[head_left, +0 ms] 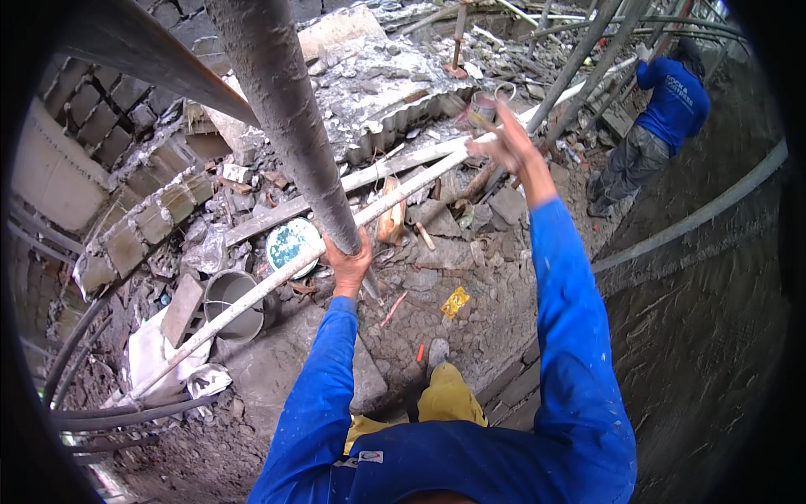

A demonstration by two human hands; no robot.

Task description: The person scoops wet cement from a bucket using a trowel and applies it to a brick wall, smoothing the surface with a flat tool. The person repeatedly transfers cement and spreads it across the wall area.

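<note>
My left hand (349, 264) is closed round a thick, grey, mortar-crusted pole (295, 118) near its lower part. The pole slants up past the top edge of the view. Close to that hand, a long white pole (413, 186) runs diagonally across the rubble. My right hand (510, 144) is raised at the end of an outstretched arm and smeared by motion. Whether it holds anything is unclear; a blurred shape (472, 116) shows just beyond its fingers.
Below the white pole stands a grey bucket (262, 317), near a round blue-and-white lid (293, 246). Broken concrete and bricks cover the ground, with a yellow wrapper (455, 302) by my feet. A co-worker in blue (674, 99) stands far right beside a wet plastered wall (697, 336).
</note>
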